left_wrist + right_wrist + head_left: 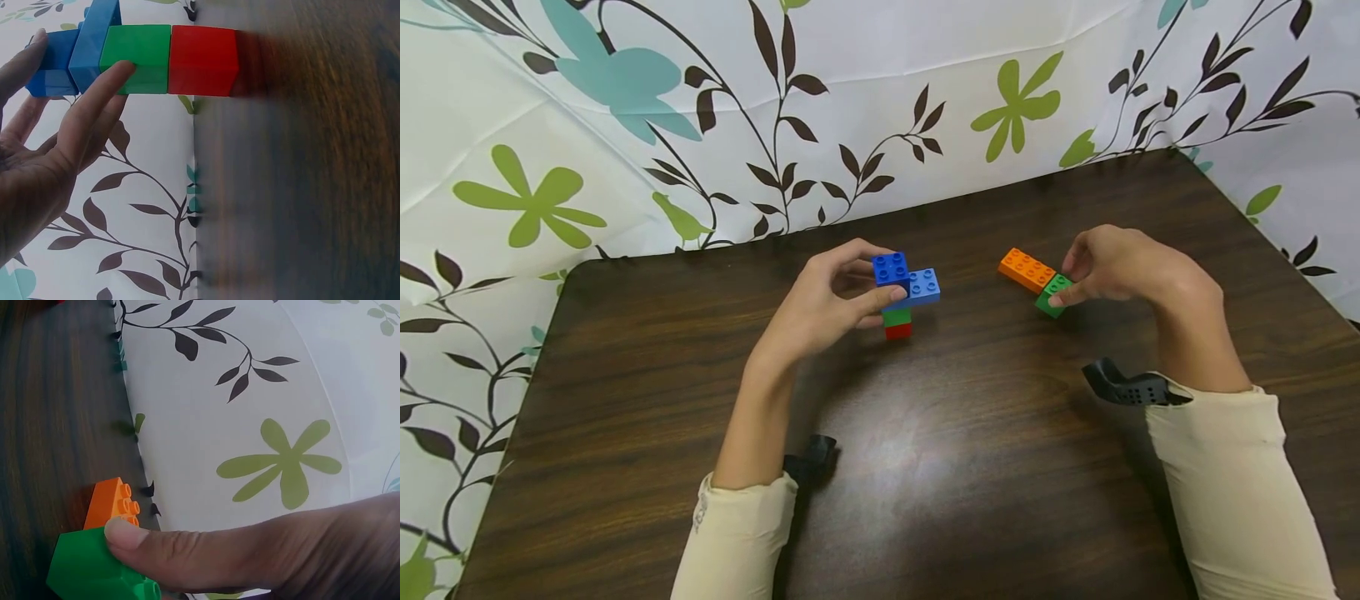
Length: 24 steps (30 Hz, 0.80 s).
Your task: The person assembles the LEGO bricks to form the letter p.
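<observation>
My left hand (831, 292) grips a stack of toy building blocks, thumb on the dark blue block (890, 267) at the top. Under it lies a longer light blue block (927, 286), jutting to the right. Below come a green block (150, 44) and a red block (203, 60), whose base appears to meet the table. One left fingertip touches the stack's green block. Off to the right, my right hand (1116, 262) pinches another green block (1054, 298) between thumb and fingers. An orange block (1026, 268) with studs up adjoins it; whether they are joined I cannot tell.
The dark wood-grain table (955, 467) reaches back to a white curtain (887, 50) printed with leaves and flowers. More curtain hangs along the left and right sides. Dark camera mounts (1127, 387) sit at both wrists.
</observation>
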Available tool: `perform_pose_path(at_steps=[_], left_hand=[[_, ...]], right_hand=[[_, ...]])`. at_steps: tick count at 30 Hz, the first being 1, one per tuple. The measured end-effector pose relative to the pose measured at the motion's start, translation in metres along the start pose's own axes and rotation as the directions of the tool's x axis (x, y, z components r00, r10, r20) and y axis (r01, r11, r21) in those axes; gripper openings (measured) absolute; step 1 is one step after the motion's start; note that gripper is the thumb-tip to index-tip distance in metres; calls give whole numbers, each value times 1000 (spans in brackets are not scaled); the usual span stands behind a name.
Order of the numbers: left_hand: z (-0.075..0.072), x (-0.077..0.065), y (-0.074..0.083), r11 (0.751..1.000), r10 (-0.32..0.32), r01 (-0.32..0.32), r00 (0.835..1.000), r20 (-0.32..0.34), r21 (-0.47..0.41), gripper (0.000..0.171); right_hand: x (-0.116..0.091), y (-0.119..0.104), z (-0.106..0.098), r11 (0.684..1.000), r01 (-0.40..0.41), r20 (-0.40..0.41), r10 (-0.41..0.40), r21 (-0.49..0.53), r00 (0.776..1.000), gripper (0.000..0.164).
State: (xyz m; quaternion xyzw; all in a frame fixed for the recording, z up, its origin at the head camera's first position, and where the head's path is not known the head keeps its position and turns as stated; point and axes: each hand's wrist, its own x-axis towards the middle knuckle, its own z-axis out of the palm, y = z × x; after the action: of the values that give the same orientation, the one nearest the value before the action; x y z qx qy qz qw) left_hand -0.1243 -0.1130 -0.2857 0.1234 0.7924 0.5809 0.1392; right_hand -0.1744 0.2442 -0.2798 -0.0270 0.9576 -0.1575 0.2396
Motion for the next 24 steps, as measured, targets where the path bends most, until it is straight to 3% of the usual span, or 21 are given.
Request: perform_pose_path(at_steps=[13, 24], left_hand=[[0, -1, 0, 1000, -7, 7, 1000, 7, -6, 40], [0, 0, -1, 1000, -5, 5, 1000, 12, 10, 41]], right_hand=[[5, 9, 1, 994, 94, 20, -96, 56, 995, 51], [-7, 3, -8, 971, 202, -65, -195, 124, 979, 47]])
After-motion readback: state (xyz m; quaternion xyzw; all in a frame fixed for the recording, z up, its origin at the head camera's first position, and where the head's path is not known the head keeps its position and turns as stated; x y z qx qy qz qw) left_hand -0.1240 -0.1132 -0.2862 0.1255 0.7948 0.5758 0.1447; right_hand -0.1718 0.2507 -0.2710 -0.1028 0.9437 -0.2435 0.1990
